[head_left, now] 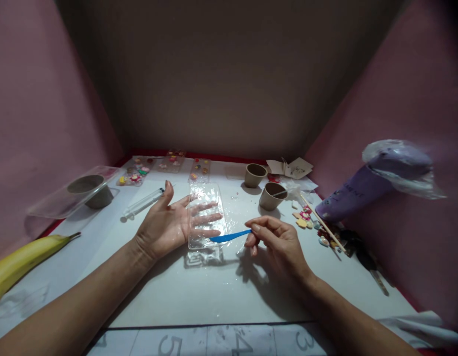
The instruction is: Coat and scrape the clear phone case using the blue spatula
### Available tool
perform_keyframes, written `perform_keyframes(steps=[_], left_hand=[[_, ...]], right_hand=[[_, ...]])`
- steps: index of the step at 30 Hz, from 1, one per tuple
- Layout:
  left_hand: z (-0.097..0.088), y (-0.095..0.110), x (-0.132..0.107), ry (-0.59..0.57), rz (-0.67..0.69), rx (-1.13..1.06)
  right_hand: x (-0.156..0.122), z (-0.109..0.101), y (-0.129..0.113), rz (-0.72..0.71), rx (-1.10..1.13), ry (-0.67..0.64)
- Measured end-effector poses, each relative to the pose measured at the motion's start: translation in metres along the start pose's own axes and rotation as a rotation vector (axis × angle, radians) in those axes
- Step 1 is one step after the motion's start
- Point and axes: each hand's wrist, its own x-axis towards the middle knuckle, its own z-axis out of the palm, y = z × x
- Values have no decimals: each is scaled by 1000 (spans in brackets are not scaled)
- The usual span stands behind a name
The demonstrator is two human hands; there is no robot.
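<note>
A clear phone case rests on the outstretched fingers of my left hand, which is palm up and raised above the white sheet. The fingers show through the wet-looking, glossy plastic, and a shadow of the case falls below it. Between thumb and fingers my right hand pinches a thin blue plastic knife. Its blade tip lies at the lower right part of the case; I cannot tell whether it touches. A syringe lies beyond my left thumb.
Two brown cups stand at the back right, one holding a stick. Small charms and a wooden stick lie near a purple bag. At left are a banana and a grey pot under a clear lid.
</note>
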Motion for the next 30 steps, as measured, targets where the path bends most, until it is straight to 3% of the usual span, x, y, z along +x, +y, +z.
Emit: perform_keyframes(steps=[13, 30], left_hand=[[-3, 0, 1, -31, -5, 16], [-5, 1, 1, -64, -12, 20]], right_hand=[[-2, 1, -1, -39, -14, -59], [-1, -2, -1, -64, -22, -40]])
